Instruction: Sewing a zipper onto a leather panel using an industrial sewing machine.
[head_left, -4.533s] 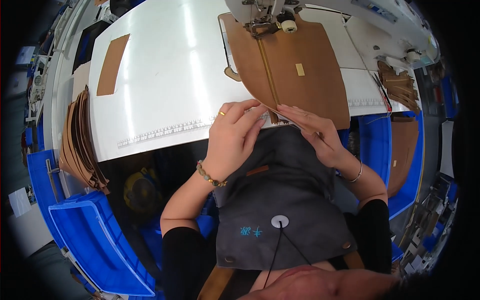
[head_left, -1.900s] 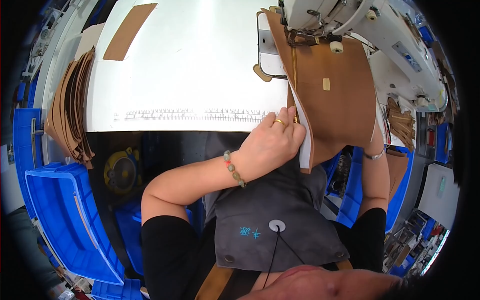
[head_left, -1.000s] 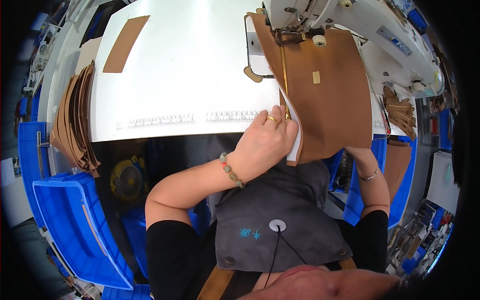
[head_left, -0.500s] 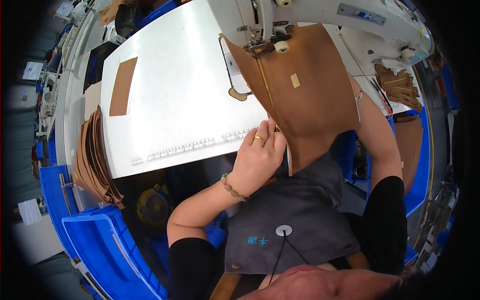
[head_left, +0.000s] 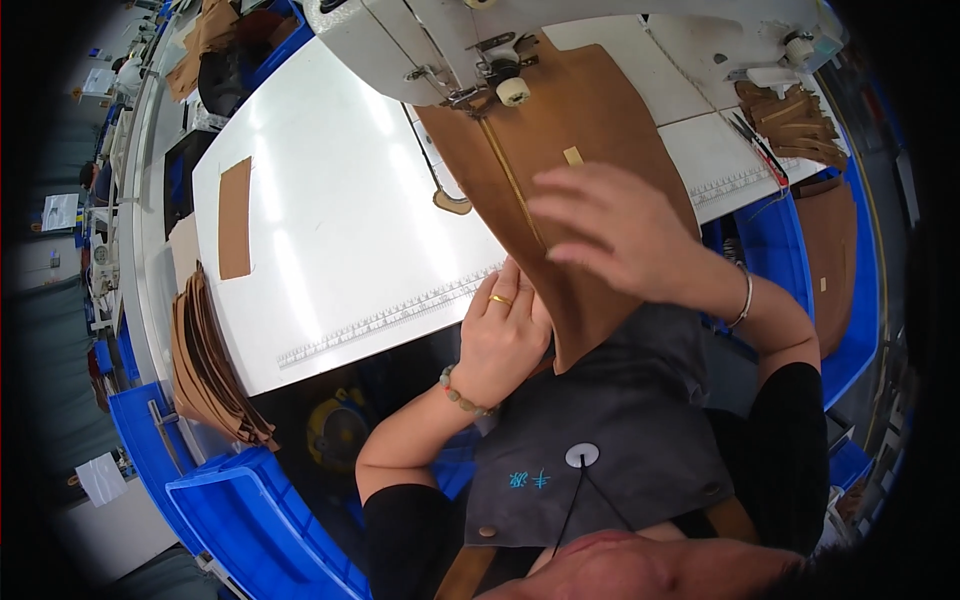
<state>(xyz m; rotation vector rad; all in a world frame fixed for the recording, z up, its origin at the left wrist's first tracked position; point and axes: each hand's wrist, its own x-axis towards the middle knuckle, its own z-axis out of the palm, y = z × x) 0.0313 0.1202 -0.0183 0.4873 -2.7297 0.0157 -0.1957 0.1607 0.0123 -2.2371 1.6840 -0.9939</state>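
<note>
A large brown leather-like panel (head_left: 620, 120) lies under the needle area of a white sewing machine (head_left: 400, 45). A gold zipper-like strip (head_left: 510, 175) runs down the panel from the presser foot (head_left: 467, 98). At the panel's lower left edge, my left hand (head_left: 505, 335) grips the material, its fingertips partly hidden beneath it. My right hand (head_left: 625, 230) hovers above or lightly touches the panel's middle, fingers apart and somewhat blurred, with nothing held. A small tan tab (head_left: 573, 156) shows just above its fingers.
On the white table (head_left: 330, 220) lie a brown strip (head_left: 235, 218) at left and red-handled scissors (head_left: 762, 150) at right. Stacked brown pieces (head_left: 208, 360) hang by the left edge. Blue bins (head_left: 250, 520) stand on both sides; brown strips (head_left: 795, 122) are piled at far right.
My right hand has come from under the panel's right edge to over its middle. My left hand stays at the lower left edge. The whole view has shifted slightly.
</note>
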